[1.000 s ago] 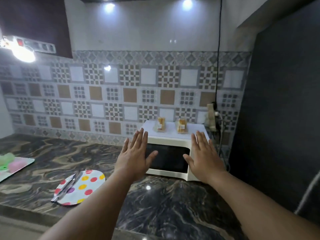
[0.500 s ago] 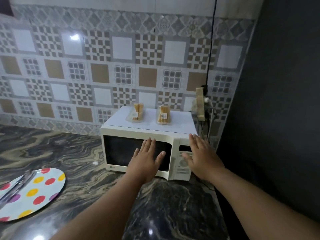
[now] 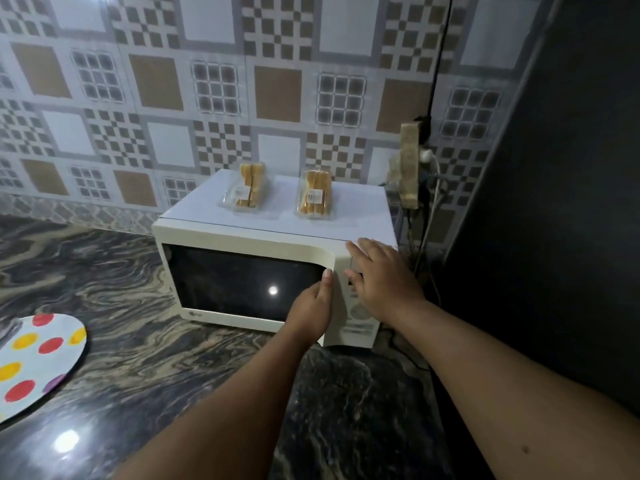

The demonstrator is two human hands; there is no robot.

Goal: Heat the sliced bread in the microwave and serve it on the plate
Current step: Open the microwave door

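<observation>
The left hand [image 3: 311,306] is curling its fingers around the right edge of the cream, boxy microwave's [image 3: 242,237] dark door; just right of it, the right hand [image 3: 381,275] is lying flat-fingered on the control panel. Beyond both hands, two clear-wrapped sliced-bread packs [image 3: 247,188] are sitting atop the microwave. Far left of them, a white polka-dot plate [image 3: 34,362] is lying on the dark marble counter [image 3: 138,341].

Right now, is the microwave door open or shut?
Shut. The microwave door lies flush with the front of the microwave; the left hand is at its right edge, and the right hand rests over the control panel.
</observation>
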